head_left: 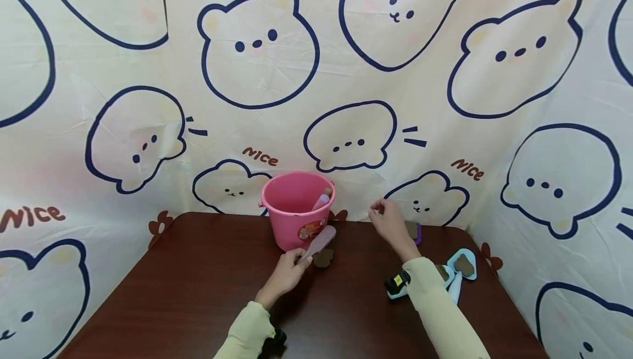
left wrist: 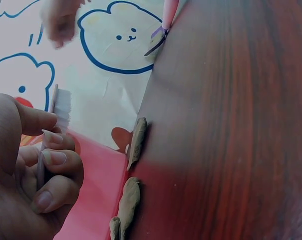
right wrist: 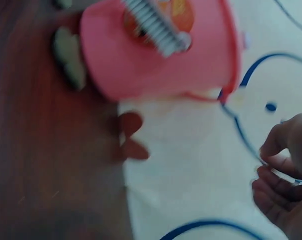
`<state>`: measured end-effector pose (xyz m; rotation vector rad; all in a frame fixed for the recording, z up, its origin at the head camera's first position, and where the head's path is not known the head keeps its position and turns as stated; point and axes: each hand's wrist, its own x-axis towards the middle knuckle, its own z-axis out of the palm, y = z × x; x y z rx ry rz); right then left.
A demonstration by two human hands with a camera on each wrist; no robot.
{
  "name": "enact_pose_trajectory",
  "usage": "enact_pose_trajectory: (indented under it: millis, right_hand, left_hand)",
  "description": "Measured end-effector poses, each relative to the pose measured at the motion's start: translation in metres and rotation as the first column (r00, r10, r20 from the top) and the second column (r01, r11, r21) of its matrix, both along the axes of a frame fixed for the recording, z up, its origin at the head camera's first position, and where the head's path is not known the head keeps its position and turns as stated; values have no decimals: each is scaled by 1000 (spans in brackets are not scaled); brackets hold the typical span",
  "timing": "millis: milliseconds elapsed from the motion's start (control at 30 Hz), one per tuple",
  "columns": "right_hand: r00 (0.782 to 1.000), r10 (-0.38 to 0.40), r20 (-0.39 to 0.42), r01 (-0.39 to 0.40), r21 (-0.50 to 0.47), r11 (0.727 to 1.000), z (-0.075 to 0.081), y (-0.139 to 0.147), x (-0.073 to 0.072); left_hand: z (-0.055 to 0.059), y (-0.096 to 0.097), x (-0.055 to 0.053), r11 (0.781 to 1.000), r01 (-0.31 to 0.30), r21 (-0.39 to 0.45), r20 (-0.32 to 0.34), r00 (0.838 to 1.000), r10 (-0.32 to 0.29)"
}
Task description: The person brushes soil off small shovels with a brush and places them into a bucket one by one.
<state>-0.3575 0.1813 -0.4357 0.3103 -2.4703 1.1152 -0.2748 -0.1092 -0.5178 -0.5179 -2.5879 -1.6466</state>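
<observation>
My left hand (head_left: 287,272) grips the handle of a pale pink brush (head_left: 322,239), fingers curled round it. In the left wrist view the bristles of the brush (left wrist: 63,107) point toward the backdrop. Just behind the brush stands a pink bucket (head_left: 289,210), with a lilac-handled item (head_left: 321,201) leaning inside it. Brown clay pieces (head_left: 323,258) lie on the table at the bucket's foot. My right hand (head_left: 390,221) is raised near the backdrop, right of the bucket. Its fingers are loosely bent, thumb near the fingertips, and nothing shows between them.
On the right, light blue toy pieces (head_left: 470,253) with brown clay on them lie beside and partly behind my right forearm. A purple-edged piece (head_left: 418,232) is at the table's back edge. The patterned cloth backdrop (head_left: 257,73) rises right behind the dark brown table (head_left: 207,276).
</observation>
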Motion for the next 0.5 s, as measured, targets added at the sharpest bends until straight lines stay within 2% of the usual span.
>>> enact_pose_trajectory:
  millis: [233,400,500]
  right_hand:
    - [986,-127,105,119,76,990,-36,35,9]
    - [954,-201,222,180,111,977,-53,50,17]
    - [924,-227,309,203,108,973,-59,56,23]
  left_hand:
    - [2,-1,-1,1000,-6,2,7,1000,6]
    - [2,-1,0,999,4,43,33,999,-5]
    - [2,-1,1,998,8,64,44,999,-11]
